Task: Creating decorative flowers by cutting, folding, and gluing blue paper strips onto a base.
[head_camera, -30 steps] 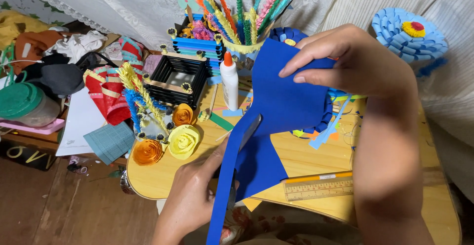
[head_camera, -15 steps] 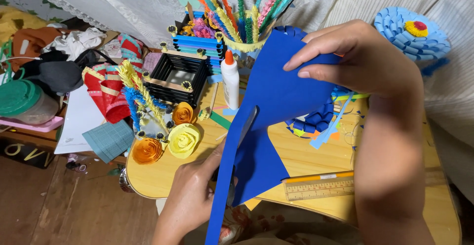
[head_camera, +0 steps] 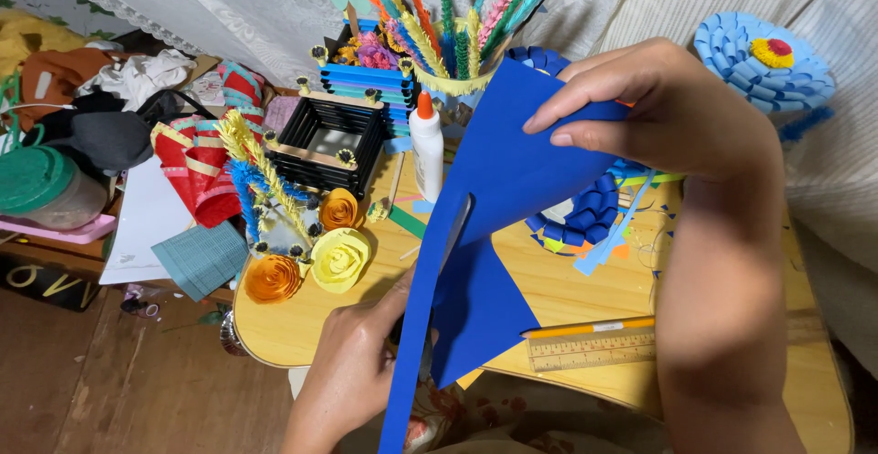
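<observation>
- Right hand (head_camera: 677, 116) pinches the blue paper sheet (head_camera: 512, 189) at its top corner, above the tabletop (head_camera: 585, 289) middle.
- Left hand (head_camera: 352, 363), nearer the front edge, closes on scissors (head_camera: 455, 235); blades run up into the sheet.

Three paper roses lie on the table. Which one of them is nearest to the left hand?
The yellow rose. It lies just above the left hand; the large orange rose lies farther left, and the small orange rose farther up the table.

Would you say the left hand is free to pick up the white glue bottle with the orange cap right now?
Probably not: the left hand looks busy with scissors cutting the blue paper sheet, though the glue bottle stands unobstructed.
</observation>
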